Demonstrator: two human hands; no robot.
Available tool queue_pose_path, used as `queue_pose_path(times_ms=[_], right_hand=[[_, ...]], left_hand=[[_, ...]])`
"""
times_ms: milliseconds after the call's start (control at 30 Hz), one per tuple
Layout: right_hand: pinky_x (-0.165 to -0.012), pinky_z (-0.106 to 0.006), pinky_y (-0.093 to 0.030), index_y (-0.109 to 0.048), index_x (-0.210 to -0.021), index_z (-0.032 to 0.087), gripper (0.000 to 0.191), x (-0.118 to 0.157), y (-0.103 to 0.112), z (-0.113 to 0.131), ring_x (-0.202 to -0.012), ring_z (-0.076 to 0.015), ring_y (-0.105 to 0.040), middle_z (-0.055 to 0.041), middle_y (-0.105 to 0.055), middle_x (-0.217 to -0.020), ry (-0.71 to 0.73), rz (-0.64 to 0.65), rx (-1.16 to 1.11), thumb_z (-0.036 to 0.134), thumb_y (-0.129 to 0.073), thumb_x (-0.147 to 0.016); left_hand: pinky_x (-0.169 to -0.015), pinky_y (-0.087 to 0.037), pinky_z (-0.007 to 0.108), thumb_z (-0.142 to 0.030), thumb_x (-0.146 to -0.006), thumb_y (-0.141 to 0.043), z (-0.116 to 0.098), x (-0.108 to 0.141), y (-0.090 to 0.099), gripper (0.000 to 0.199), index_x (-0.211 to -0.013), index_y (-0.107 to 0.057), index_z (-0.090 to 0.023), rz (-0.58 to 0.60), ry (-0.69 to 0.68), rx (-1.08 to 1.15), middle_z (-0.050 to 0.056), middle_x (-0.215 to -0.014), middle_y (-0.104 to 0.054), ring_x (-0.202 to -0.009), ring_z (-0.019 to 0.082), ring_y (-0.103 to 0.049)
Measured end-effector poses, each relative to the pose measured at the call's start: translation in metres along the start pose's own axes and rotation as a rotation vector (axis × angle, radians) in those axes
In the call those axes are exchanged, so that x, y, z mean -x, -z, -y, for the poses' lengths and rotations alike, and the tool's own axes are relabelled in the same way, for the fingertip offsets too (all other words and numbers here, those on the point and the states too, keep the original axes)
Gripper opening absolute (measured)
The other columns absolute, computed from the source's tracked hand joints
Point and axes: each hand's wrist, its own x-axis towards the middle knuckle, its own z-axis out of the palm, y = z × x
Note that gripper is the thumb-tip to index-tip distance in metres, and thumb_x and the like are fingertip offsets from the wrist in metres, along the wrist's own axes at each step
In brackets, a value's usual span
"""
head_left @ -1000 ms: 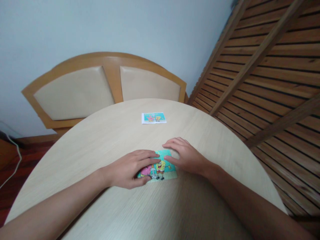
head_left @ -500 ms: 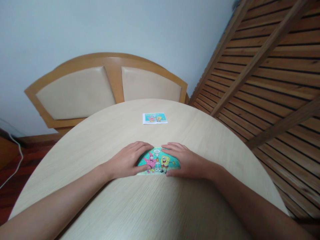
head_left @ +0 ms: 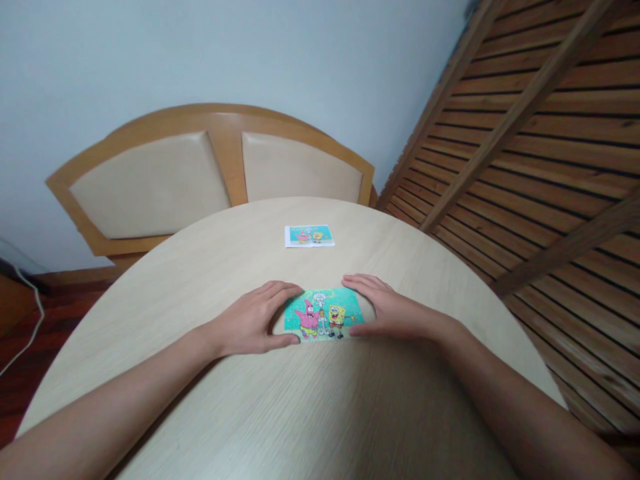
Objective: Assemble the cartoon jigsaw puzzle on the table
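One flat puzzle (head_left: 323, 317) is laid on the round counter (head_left: 300, 413), right between two hands. Three cartoon friends are shown on it: one pink, one pale and one yellow. Its left end is cupped by the left hand (head_left: 250, 321), and its right end is cupped by the right hand (head_left: 393, 310). On each hand the thumb is spread wide from the other fingers, which are kept close together and curved. The near edge is met by both thumbs. Whether the far edge is touched by the fingers cannot be told. One small paper picture (head_left: 310, 236) is set farther back on the counter, well apart from the hands. Behind the counter, one chair back (head_left: 235, 160) is seen, and two cream pads (head_left: 150, 187) are held inside its wooden frame.
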Motion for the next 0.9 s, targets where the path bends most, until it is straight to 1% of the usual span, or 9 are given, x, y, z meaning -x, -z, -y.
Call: queue_pose_path(times_ms=[167,267,333,500,667,900], right_hand=[[-0.12,-0.058,-0.028,-0.054,-0.145,0.021,0.094,0.0005,0.0004,-0.0015,-0.148,-0.0371,-0.032,-0.0166,-0.041,-0.158,0.002,-0.011,-0.012,0.07,-0.078,-0.068],[-0.121,-0.057,-0.028,-0.053,-0.145,0.02,0.095,0.0005,0.0004,-0.0013,-0.148,-0.0367,-0.032,-0.0168,-0.04,-0.159,-0.005,-0.004,0.001,0.07,-0.078,-0.068],[-0.12,-0.057,-0.028,-0.053,-0.145,0.021,0.094,0.0003,0.0003,-0.0023,-0.148,-0.0366,-0.032,-0.0161,-0.041,-0.158,0.0,-0.009,0.0,0.069,-0.079,-0.069],[-0.12,-0.057,-0.03,-0.056,-0.143,0.023,0.081,-0.0001,0.0003,-0.0057,-0.146,-0.0356,-0.035,-0.0141,-0.044,-0.156,0.014,-0.029,-0.026,0.062,-0.077,-0.075],[-0.121,-0.055,-0.029,-0.055,-0.145,0.022,0.078,0.0,0.0002,-0.0068,-0.148,-0.034,-0.033,-0.0139,-0.043,-0.158,0.014,-0.017,-0.007,0.062,-0.072,-0.081],[-0.12,-0.055,-0.03,-0.056,-0.143,0.023,0.066,-0.0002,-0.0004,-0.0088,-0.147,-0.0328,-0.036,-0.0133,-0.045,-0.156,0.041,-0.04,-0.024,0.058,-0.066,-0.088]], left_hand=[[-0.106,-0.049,0.051,-0.05,-0.088,-0.07,0.0015,0.0002,-0.0011,0.069,-0.142,-0.04,-0.019,-0.001,-0.009,0.011,0.017,-0.138,-0.054,-0.125,0.032,-0.055],[-0.106,-0.049,0.05,-0.04,-0.09,-0.066,0.0011,0.0002,-0.0004,0.059,-0.14,-0.042,-0.019,0.003,-0.021,0.009,0.016,-0.138,-0.054,-0.126,0.031,-0.054],[-0.106,-0.049,0.05,-0.036,-0.091,-0.063,0.0008,0.0003,0.0002,0.053,-0.138,-0.045,-0.02,0.0,-0.035,0.008,0.015,-0.138,-0.053,-0.125,0.031,-0.054],[-0.105,-0.05,0.05,-0.037,-0.092,-0.062,0.0016,0.001,-0.0003,0.05,-0.137,-0.048,-0.02,-0.013,-0.05,0.0,0.015,-0.137,-0.054,-0.125,0.032,-0.054],[-0.106,-0.048,0.051,-0.038,-0.094,-0.061,0.0031,0.0021,-0.0016,0.051,-0.141,-0.048,-0.021,0.007,-0.049,-0.012,0.015,-0.14,-0.051,-0.127,0.032,-0.052],[-0.107,-0.047,0.053,-0.039,-0.097,-0.059,0.0026,0.0025,-0.0003,0.054,-0.147,-0.045,-0.024,0.021,-0.061,-0.008,0.015,-0.143,-0.05,-0.129,0.033,-0.051]])
